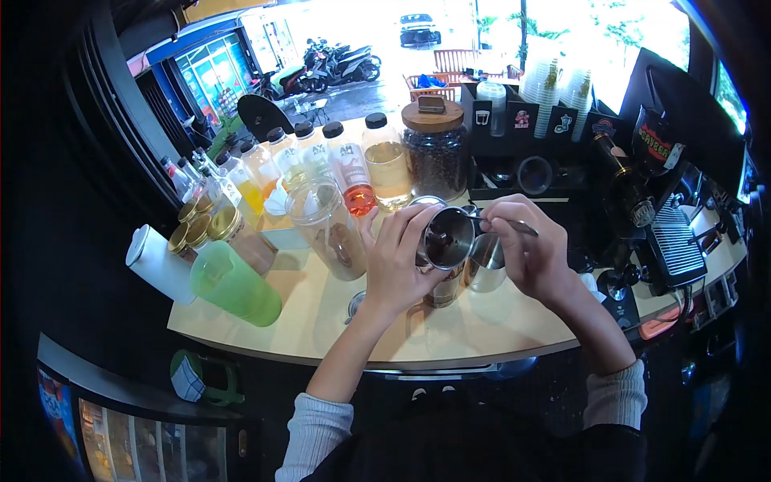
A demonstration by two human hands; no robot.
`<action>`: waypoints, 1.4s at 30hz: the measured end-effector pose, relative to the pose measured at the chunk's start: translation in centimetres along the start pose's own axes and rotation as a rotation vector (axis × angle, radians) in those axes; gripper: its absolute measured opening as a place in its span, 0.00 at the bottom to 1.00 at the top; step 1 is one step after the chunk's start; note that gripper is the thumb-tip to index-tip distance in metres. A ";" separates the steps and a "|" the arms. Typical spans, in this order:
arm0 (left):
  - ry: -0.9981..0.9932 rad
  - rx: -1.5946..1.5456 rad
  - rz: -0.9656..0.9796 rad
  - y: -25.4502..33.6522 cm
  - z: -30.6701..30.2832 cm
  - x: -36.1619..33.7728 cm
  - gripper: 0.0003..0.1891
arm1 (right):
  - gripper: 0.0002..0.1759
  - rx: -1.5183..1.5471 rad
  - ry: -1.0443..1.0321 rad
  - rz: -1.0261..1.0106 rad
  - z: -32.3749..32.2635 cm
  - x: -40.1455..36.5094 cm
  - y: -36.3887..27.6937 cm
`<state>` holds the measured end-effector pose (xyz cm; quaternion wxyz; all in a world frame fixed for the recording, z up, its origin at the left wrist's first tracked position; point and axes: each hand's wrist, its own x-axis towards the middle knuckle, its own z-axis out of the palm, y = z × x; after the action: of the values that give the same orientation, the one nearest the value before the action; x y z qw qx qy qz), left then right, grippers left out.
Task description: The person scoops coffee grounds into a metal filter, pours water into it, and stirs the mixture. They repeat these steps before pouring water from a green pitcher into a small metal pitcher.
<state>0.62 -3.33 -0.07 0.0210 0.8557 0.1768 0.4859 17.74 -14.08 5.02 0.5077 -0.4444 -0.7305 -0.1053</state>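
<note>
My left hand [399, 257] is wrapped round a small metal cup [458, 238], which is tilted so that its mouth faces me. Dark stuff shows inside the cup. My right hand [526, 245] pinches the handle of a thin metal spoon [520, 228], whose other end reaches to the cup's rim. Beneath the cup, a clear glass [487, 273] and another small container [443, 294] stand on the wooden counter [345, 333], both partly hidden by the cup and hands.
Left of my hands are a large clear jar [329, 233], a green pitcher [234, 283] and gold-lidded jars. Syrup bottles [348, 165] and a wooden-lidded bean jar [436, 153] stand behind. A coffee machine [675, 237] is at the right.
</note>
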 end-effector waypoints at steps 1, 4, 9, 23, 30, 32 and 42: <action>0.003 0.011 0.007 0.0 0.0 0.1 0.40 | 0.08 -0.058 -0.003 -0.071 0.3 0.1 0.1; -0.007 0.041 0.033 -0.1 0.1 0.0 0.39 | 0.09 -0.135 -0.112 -0.145 1.0 0.1 -0.9; -0.035 0.071 0.032 0.0 0.4 -0.1 0.41 | 0.11 -0.119 -0.226 0.284 0.8 1.7 -1.5; -0.016 0.047 0.011 0.0 0.3 -0.4 0.40 | 0.13 -0.014 -0.287 0.304 1.0 3.6 -2.3; -0.009 0.028 0.014 -0.2 0.2 -0.3 0.40 | 0.13 0.074 -0.194 0.349 0.9 3.8 -1.7; -0.016 0.028 0.024 -0.2 0.2 -0.2 0.40 | 0.13 0.119 -0.257 0.249 1.1 3.2 -2.0; -0.006 -0.045 -0.018 -0.2 0.2 -0.4 0.41 | 0.07 0.289 -0.114 0.414 0.0 2.8 -1.5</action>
<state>0.54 -3.20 -0.51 0.0449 0.8549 0.1735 0.4868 16.37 -13.45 7.77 0.5348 -0.5124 -0.6590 0.1313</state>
